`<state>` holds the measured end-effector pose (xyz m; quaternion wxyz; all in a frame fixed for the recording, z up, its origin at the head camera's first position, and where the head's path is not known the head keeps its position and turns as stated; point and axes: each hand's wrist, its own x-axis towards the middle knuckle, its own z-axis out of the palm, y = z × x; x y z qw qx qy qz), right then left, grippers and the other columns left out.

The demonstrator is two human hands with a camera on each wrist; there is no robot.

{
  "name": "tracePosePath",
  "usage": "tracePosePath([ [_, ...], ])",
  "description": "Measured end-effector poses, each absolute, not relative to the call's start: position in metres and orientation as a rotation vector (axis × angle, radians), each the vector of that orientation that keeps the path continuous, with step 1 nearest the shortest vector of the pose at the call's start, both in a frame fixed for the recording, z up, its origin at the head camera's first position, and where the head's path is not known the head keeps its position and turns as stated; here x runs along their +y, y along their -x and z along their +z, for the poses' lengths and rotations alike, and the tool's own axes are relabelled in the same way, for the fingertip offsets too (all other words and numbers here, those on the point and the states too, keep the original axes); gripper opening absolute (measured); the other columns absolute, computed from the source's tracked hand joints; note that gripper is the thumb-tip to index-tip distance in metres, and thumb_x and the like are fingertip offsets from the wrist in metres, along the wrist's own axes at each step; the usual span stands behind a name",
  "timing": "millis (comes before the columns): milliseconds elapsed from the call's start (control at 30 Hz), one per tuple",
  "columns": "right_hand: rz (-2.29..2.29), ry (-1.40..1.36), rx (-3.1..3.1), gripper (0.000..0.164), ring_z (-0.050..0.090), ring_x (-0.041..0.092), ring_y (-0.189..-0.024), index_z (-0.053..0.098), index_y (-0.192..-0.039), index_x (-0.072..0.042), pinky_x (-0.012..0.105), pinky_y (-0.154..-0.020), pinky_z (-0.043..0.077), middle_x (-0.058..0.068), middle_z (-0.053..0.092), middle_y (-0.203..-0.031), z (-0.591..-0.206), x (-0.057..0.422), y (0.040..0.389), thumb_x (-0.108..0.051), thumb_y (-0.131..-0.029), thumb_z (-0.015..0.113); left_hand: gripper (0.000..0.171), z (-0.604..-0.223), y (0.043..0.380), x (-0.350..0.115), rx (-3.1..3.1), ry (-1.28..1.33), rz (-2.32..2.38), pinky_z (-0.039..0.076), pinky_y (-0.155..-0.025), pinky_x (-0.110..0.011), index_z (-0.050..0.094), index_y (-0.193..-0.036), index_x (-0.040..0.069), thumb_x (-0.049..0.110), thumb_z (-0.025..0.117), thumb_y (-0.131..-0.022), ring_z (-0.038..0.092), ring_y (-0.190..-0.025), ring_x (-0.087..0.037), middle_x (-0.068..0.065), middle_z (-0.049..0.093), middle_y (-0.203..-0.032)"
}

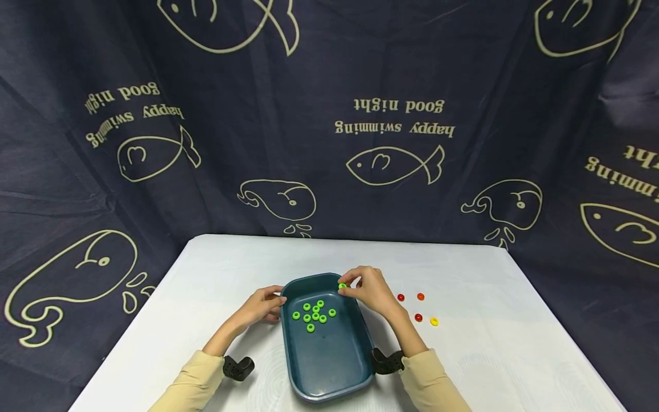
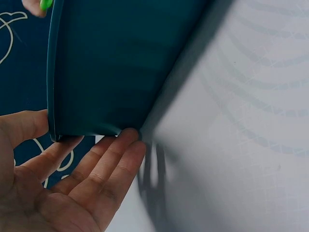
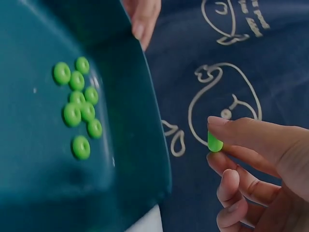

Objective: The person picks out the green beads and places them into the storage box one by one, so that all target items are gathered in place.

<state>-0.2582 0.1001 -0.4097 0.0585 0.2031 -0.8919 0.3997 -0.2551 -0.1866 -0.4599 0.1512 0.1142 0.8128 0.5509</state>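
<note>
A dark teal tray [image 1: 329, 372] lies on the white table, with several small green rings [image 1: 310, 328] scattered over the far half of its floor. At the tray's far left corner, my left hand [image 1: 259, 305] grips the rim. The left wrist view shows the left thumb [image 2: 26, 126] at the rim and the other fingers against the outer wall. My right hand [image 1: 369, 289] is at the far right corner. Between thumb and fingertips it pinches one green ring [image 3: 215, 142], held up apart from those in the tray.
Right of the tray, two red rings [image 1: 419, 317], an orange ring [image 1: 420, 296] and a yellow ring [image 1: 435, 321] lie on the white table [image 1: 479, 355]. Behind the table hangs a dark blue cloth [image 1: 329, 114] with fish and whale drawings.
</note>
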Motion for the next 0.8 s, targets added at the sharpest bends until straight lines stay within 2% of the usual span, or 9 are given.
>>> tracePosePath([
  [200,1.226,-0.732,-2.721,0.012,0.055,0.012,-0.064,0.074,-0.087,-0.011,0.019,-0.053,0.045,0.004,0.069,-0.083,-0.417,0.079,0.265,-0.009,-0.076,0.076,0.048,-0.460,0.255,-0.187,2.327,-0.335,1.586,0.058,-0.076,-0.045,0.041,-0.133,-0.010,0.018,0.050,-0.096,0.067,-0.091,-0.035,-0.033,0.057,-0.115],
  [367,1.191,-0.842,-2.739,0.013,0.061,0.019,-0.072,0.074,-0.088,-0.007,0.017,-0.057,0.047,0.007,0.070,-0.083,-0.424,0.067,0.268,-0.007,-0.076,0.076,0.047,-0.460,0.255,-0.187,2.329,-0.329,1.583,0.058,-0.075,-0.044,0.042,-0.133,-0.009,0.018,0.050,-0.096,0.067,-0.091,-0.033,-0.032,0.057,-0.115],
  [567,1.103,-0.908,-2.801,0.014,0.063,0.025,-0.077,0.072,-0.089,0.000,0.022,-0.063,0.051,0.011,0.070,-0.083,-0.432,0.055,0.271,0.000,-0.075,0.074,0.047,-0.461,0.256,-0.188,2.331,-0.332,1.575,0.059,-0.076,-0.042,0.042,-0.133,-0.009,0.019,0.050,-0.096,0.068,-0.091,-0.032,-0.032,0.057,-0.115],
  [633,1.041,-0.890,-2.843,0.013,0.064,0.023,-0.078,0.072,-0.088,0.000,0.023,-0.065,0.052,0.010,0.070,-0.083,-0.436,0.051,0.271,0.000,-0.075,0.075,0.047,-0.462,0.256,-0.188,2.333,-0.335,1.571,0.059,-0.076,-0.042,0.042,-0.133,-0.009,0.019,0.050,-0.096,0.068,-0.092,-0.033,-0.032,0.057,-0.115],
  [800,0.900,-0.836,-2.924,0.011,0.064,0.017,-0.072,0.071,-0.084,-0.001,0.020,-0.059,0.052,0.010,0.069,-0.082,-0.444,0.042,0.270,0.004,-0.075,0.073,0.046,-0.463,0.256,-0.188,2.337,-0.317,1.576,0.058,-0.076,-0.042,0.043,-0.133,-0.008,0.018,0.051,-0.096,0.067,-0.092,-0.033,-0.031,0.058,-0.115],
])
